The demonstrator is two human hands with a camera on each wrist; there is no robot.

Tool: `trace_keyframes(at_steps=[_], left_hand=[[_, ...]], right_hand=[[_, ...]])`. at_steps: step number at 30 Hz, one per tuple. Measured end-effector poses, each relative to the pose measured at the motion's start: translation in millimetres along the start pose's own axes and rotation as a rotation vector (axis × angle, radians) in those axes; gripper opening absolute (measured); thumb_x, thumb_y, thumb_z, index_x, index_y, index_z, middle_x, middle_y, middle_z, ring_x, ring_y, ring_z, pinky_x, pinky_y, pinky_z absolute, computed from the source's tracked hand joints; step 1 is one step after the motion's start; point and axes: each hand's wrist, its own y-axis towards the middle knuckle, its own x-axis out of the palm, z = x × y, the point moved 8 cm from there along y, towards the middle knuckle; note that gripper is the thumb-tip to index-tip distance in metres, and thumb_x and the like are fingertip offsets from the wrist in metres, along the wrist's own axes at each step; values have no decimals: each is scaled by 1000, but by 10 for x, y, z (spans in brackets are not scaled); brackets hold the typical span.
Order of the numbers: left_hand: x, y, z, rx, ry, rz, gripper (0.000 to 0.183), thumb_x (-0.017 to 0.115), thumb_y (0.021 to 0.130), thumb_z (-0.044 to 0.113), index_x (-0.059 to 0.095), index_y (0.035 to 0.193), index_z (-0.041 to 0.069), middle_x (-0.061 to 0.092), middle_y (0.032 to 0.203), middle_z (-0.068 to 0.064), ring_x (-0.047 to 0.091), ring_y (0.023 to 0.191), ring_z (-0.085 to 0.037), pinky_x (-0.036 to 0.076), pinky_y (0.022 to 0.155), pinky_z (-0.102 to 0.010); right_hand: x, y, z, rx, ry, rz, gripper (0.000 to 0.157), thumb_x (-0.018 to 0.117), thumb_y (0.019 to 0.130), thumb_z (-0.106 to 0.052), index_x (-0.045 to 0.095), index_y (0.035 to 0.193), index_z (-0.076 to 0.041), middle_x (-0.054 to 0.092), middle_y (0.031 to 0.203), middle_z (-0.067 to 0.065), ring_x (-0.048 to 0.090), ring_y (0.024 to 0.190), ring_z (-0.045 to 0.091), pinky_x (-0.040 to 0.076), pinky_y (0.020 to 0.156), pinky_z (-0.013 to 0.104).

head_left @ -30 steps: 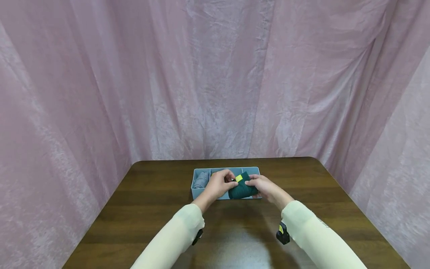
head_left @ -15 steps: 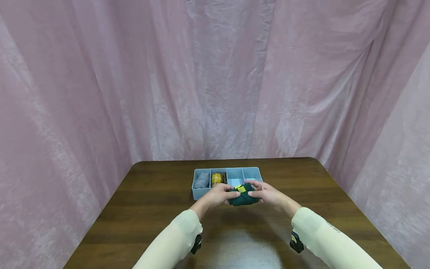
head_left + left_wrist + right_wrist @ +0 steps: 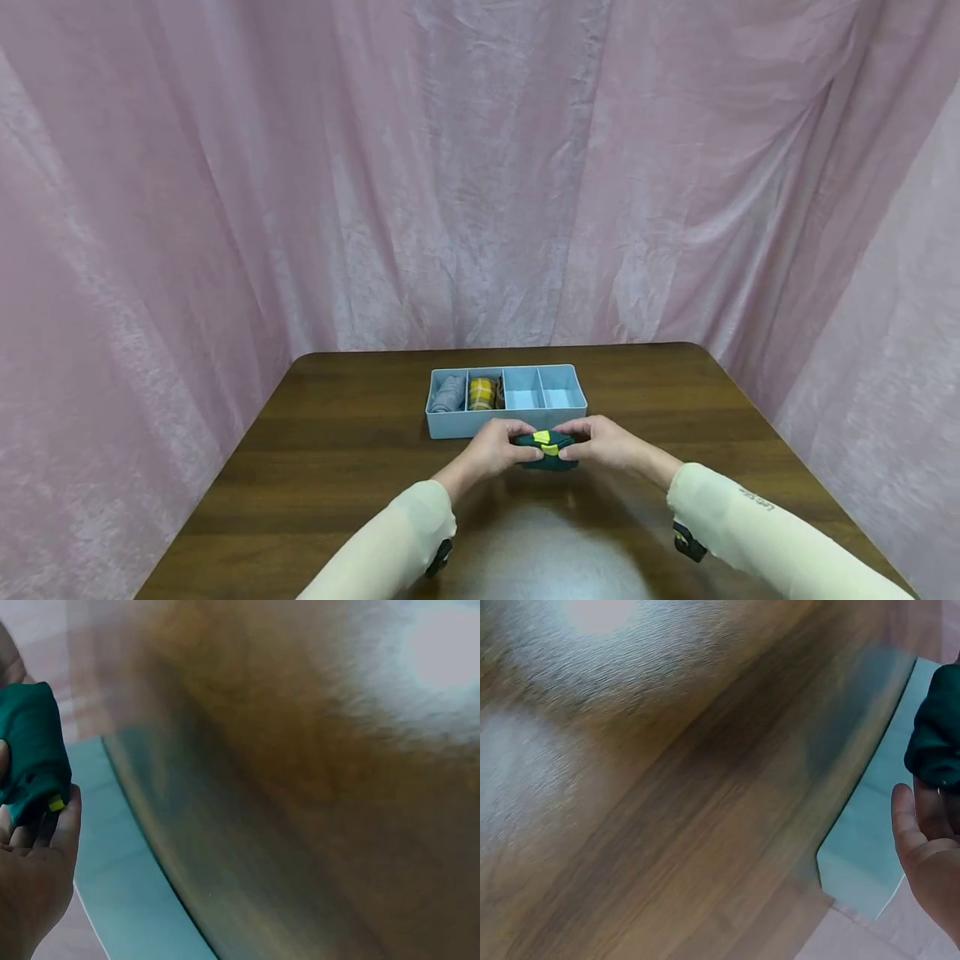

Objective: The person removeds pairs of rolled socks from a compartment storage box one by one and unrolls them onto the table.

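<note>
In the head view a dark green rolled cloth bundle (image 3: 552,464) with bright yellow patches is held in front of a light blue box. My left hand (image 3: 493,451) grips its left end, thumb on the near side and fingers on the far side. The right hand (image 3: 606,443) grips the other end in the same manner. Seen from the left wrist, the green bundle (image 3: 34,735) is a thick roll with a small yellow bit at its lower edge. From the right wrist, only part of the green roll (image 3: 937,727) shows above the fingers at the frame's edge.
Just beyond the hands stands the light blue divided box (image 3: 480,427) on the brown wooden table (image 3: 352,475). A grey rolled cloth (image 3: 450,394) lies in its leftmost compartment, a yellow plaid roll (image 3: 482,393) in the one beside it. Pink curtains (image 3: 487,208) hang behind the table.
Both hands have drawn the green bundle toward the body, away from over the box. It looks more compact now, with two yellow patches facing up. The box's compartments have come into view.
</note>
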Motion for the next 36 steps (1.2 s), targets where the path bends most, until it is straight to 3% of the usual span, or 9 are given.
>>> trace_keyframes(at_steps=[6, 16, 19, 25, 28, 36], left_hand=[[151, -34, 19, 44, 77, -32, 28, 80, 85, 26, 73, 111, 15, 68, 98, 8, 60, 87, -11, 53, 81, -29], [279, -154, -24, 88, 203, -106, 33, 82, 83, 21, 72, 113, 13, 69, 99, 9, 60, 86, -5, 51, 82, -24], [301, -184, -30, 102, 230, -127, 28, 82, 83, 19, 74, 109, 13, 71, 96, 10, 60, 84, -3, 51, 80, -23], [358, -228, 28, 202, 364, -149, 19, 82, 83, 18, 75, 101, 14, 69, 89, 14, 58, 80, 1, 50, 78, -19], [364, -250, 35, 223, 396, -141, 21, 82, 84, 20, 75, 102, 14, 68, 91, 14, 57, 81, 0, 50, 78, -19], [398, -288, 25, 253, 444, -122, 30, 83, 82, 24, 72, 108, 13, 69, 100, 10, 58, 89, 1, 49, 82, -20]], right_hand=[[16, -99, 12, -46, -50, -34, 37, 73, 89, -13, 66, 122, 3, 69, 108, 8, 62, 90, 14, 53, 77, 25], [187, -222, 149, -67, 10, -54, 31, 73, 88, -5, 66, 118, 0, 69, 108, 7, 62, 93, 17, 51, 81, 24], [221, -248, 183, -65, -42, -32, 29, 75, 86, -5, 69, 114, -3, 70, 105, 3, 63, 92, 14, 51, 81, 24], [253, -311, 170, -107, -203, 44, 27, 81, 81, -11, 74, 107, -12, 72, 98, -7, 62, 88, 6, 52, 77, 29], [264, -342, 159, -118, -217, 40, 30, 81, 81, -13, 73, 110, -13, 72, 101, -7, 63, 89, 7, 53, 78, 31], [262, -397, 134, -138, -130, -81, 36, 59, 92, -11, 67, 127, -4, 68, 118, 7, 60, 97, 13, 49, 83, 26]])
